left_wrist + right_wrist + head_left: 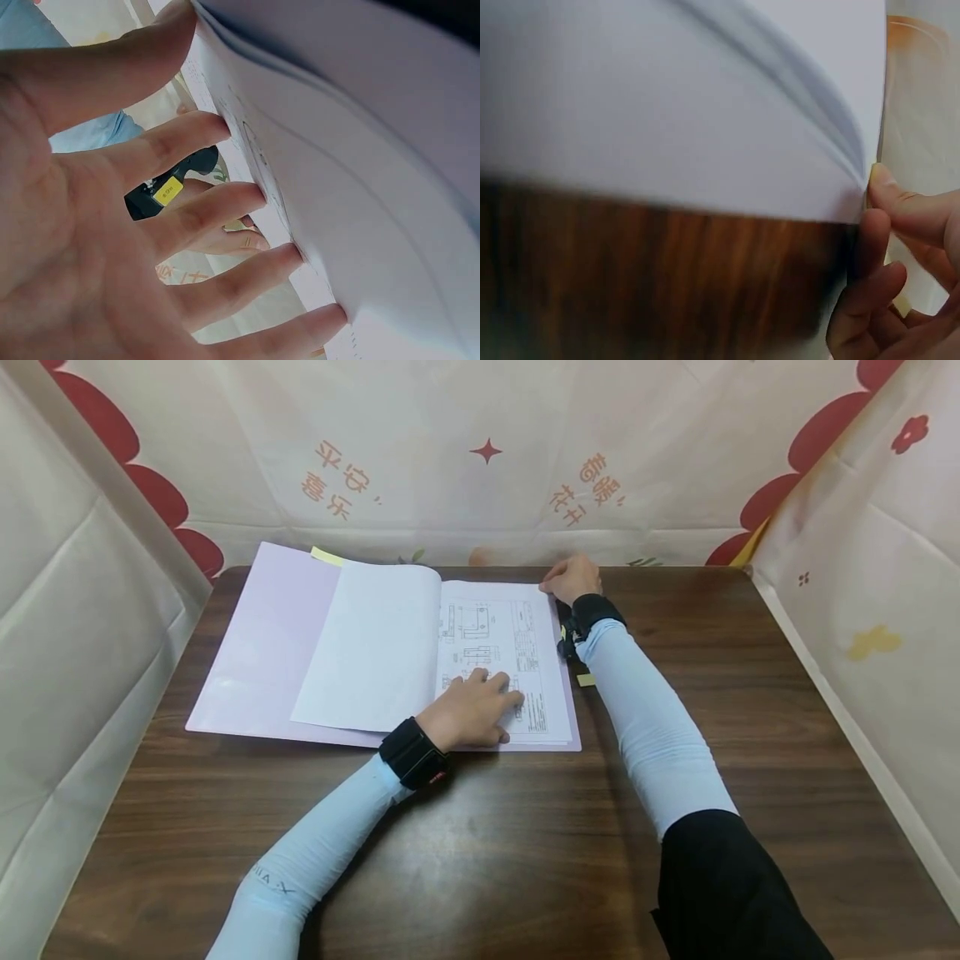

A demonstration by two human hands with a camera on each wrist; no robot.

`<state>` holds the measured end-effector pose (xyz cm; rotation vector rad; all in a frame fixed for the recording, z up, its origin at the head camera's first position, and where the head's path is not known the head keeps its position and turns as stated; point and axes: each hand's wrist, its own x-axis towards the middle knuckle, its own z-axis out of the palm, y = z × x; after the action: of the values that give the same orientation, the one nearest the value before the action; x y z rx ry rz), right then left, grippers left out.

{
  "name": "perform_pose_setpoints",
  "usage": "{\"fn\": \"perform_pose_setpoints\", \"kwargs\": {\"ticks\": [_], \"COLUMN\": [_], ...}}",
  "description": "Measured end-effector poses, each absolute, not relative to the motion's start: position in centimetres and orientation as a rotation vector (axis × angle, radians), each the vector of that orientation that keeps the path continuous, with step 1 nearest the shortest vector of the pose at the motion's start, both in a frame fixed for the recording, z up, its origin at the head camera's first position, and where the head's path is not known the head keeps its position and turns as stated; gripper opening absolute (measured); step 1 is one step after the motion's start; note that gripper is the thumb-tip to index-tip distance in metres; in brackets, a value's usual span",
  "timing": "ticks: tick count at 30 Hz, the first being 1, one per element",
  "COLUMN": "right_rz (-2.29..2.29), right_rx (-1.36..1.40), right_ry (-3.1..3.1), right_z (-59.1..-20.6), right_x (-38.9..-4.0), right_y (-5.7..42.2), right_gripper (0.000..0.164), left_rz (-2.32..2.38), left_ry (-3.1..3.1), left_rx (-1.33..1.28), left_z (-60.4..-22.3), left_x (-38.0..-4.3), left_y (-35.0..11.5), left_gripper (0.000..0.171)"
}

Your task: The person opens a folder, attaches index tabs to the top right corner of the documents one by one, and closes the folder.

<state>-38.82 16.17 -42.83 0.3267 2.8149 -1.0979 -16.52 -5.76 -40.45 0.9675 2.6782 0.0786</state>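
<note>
A lilac folder [247,668] lies spread on the table, with a blank white sheet [375,643] turned over to its left side. On its right side is a page of printed technical drawings [534,610]. My left hand [472,708] rests on the lower part of that page, fingers spread and fingertips touching the paper in the left wrist view. At the page's far right corner my right hand [576,580] pinches the paper edge between thumb and forefinger. The right wrist view shows the thumb [900,199] at the corner, where the sheets [705,120] bow slightly apart.
The folder lies on a dark wooden table [480,843] near its back edge. A light printed curtain [480,410] hangs behind, with more cloth at both sides. A yellow tab [327,557] sticks out at the folder's top, and another yellow tag [586,680] shows by the right sleeve.
</note>
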Motion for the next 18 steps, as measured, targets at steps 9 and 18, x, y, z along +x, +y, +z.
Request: {"fn": "perform_pose_setpoints", "kwargs": {"ticks": [9, 18], "right_rz": [-1.052, -1.081], "right_rx": [0.293, 0.136], "right_ry": [2.876, 2.967], "right_z": [-41.9, -40.2], "right_x": [-37.8, -32.6], "right_y": [18.5, 23.2], "right_gripper": [0.030, 0.034], "left_rz": [0.129, 0.220], "left_ry": [2.667, 2.683], "left_rx": [0.973, 0.935], "left_z": [-40.3, -40.5], "left_x": [-16.6, -17.0], "left_y": [-5.2, -6.3], "left_gripper": [0.067, 0.064]}}
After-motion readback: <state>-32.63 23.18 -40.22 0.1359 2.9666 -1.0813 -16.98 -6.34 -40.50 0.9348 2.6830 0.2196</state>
